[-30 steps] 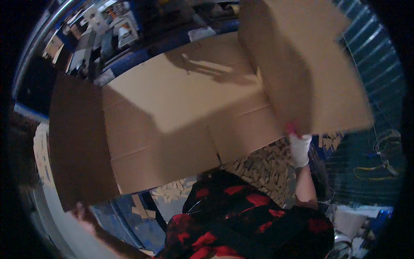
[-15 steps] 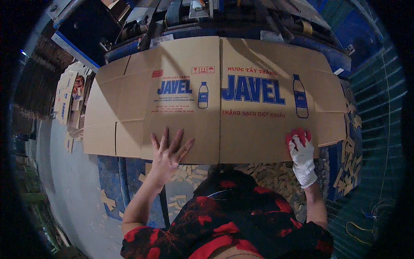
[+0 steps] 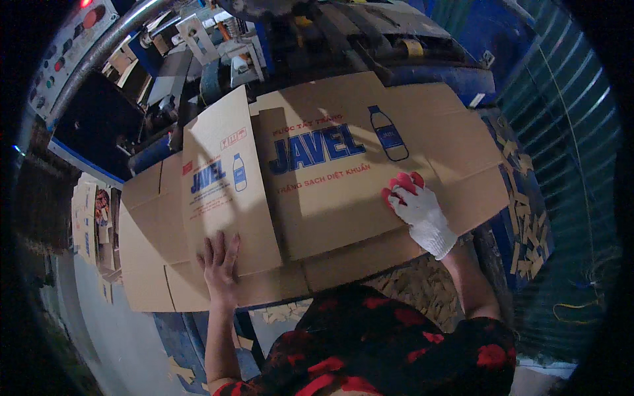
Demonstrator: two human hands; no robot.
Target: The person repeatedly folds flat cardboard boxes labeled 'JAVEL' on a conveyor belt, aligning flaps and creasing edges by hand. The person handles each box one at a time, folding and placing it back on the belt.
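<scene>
Blue and red lettering [image 3: 317,149] on cardboard [image 3: 350,221]

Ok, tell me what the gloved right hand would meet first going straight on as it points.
Likely the blue printed bottle on the carton panel, just ahead of the right hand; whether it touches the panel is unclear.

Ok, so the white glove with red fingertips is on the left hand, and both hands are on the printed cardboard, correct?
Not quite: the head view shows the white glove on the right hand; the left hand is bare. Both are indeed on the printed cardboard.
</scene>
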